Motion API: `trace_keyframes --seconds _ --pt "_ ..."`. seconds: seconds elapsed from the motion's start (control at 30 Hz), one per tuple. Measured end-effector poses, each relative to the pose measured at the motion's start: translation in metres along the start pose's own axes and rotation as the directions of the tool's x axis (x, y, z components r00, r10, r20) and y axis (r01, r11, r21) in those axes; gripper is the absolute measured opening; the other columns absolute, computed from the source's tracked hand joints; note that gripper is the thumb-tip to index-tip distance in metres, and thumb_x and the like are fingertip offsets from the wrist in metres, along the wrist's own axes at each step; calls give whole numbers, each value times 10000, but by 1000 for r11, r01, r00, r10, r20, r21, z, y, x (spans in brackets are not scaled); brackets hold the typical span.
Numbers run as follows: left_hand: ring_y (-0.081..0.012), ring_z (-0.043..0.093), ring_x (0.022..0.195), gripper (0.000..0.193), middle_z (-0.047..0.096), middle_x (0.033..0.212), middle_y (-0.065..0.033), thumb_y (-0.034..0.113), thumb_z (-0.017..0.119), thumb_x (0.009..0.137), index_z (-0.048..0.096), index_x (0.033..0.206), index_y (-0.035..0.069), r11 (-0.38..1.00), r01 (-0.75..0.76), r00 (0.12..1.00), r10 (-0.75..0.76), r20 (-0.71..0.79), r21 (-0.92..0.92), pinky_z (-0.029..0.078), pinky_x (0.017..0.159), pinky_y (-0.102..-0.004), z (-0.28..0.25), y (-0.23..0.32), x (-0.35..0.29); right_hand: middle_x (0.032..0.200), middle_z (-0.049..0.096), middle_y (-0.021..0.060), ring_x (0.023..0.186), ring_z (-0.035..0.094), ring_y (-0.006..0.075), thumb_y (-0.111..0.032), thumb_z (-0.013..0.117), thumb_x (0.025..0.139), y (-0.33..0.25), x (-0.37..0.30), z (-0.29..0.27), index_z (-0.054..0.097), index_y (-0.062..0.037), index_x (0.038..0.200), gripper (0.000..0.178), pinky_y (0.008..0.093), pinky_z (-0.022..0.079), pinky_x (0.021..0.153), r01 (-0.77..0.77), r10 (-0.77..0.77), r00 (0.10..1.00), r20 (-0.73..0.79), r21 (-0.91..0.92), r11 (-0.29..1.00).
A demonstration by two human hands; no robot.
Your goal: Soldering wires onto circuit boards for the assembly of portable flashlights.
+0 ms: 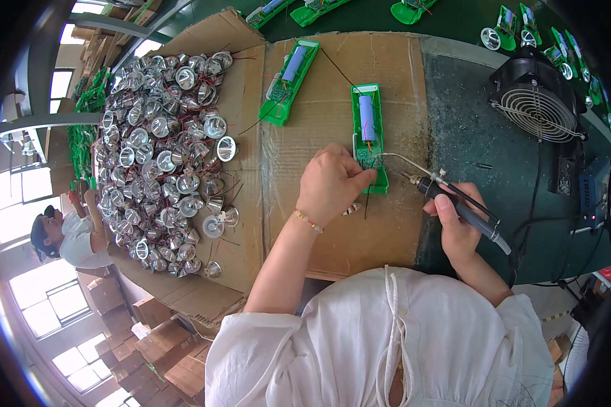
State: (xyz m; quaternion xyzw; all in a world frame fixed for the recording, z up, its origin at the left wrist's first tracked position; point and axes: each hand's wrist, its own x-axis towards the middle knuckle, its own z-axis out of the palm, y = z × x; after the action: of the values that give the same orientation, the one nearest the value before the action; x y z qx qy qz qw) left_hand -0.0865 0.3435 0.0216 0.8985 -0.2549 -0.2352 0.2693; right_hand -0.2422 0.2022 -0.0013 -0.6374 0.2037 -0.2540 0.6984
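Note:
In front of me on the cardboard lies an open green plastic housing [379, 178] with a blue-violet battery cell [367, 117] and a small circuit board [364, 161] inside. My left hand [329, 178] is at its lower left side, thumb and fingers pinched together by the board; what they hold is hidden. A small shiny piece [351, 209] shows just below that hand. My right hand [457, 217] grips a soldering iron [470, 216] fitted with a curved metal solder-feed tube [404, 160], whose end reaches over the board. The iron's tip points at the housing's right side.
A cardboard box holds a heap of silver reflector cups [159, 129] with red wires, at left. Another green housing [288, 85] lies up left. A black fan [536, 102] and a blue control unit [594, 193] stand at right. More housings line the far edge. A co-worker [81, 234] is at far left.

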Motion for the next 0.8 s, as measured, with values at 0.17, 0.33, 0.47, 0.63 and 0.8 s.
trace_keyframes --seconds 0.17,0.33,0.47,0.63,0.8 --pt "-249 544 768 207 546 750 -98 233 687 654 640 611 36 1000 16 1000 -16 7 -12 440 658 -361 0 2 0 737 586 102 602 579 127 -68 582 807 2 0 -15 503 32 890 152 230 485 559 -11 12 1000 -23 46 999" --pt "-248 547 753 204 550 743 -86 246 666 688 650 662 44 982 -136 990 140 -29 131 442 657 -362 5 -11 -7 726 583 102 607 582 126 -67 571 811 5 0 -33 501 37 895 151 228 489 553 -10 14 995 -96 45 999" --pt "-194 589 659 162 599 736 -79 216 624 745 656 784 62 991 -127 979 120 -167 -33 463 592 -316 -8 12 -27 679 567 87 576 551 122 -107 553 815 2 0 -50 516 27 924 176 214 442 534 4 -14 986 -166 -59 998" --pt "-162 564 462 154 580 540 -103 160 600 742 625 715 10 984 102 994 -95 53 -148 448 481 -284 -7 30 2 685 575 85 587 555 114 -68 549 812 8 11 -58 509 21 898 130 215 453 543 -55 48 986 -160 -36 998" --pt "-261 582 539 185 584 563 -98 225 555 705 637 660 65 912 -322 946 301 117 255 482 559 -349 -9 92 114 655 618 86 588 596 111 -86 624 774 13 11 -63 520 18 850 165 215 463 536 -43 30 984 -173 -72 996"
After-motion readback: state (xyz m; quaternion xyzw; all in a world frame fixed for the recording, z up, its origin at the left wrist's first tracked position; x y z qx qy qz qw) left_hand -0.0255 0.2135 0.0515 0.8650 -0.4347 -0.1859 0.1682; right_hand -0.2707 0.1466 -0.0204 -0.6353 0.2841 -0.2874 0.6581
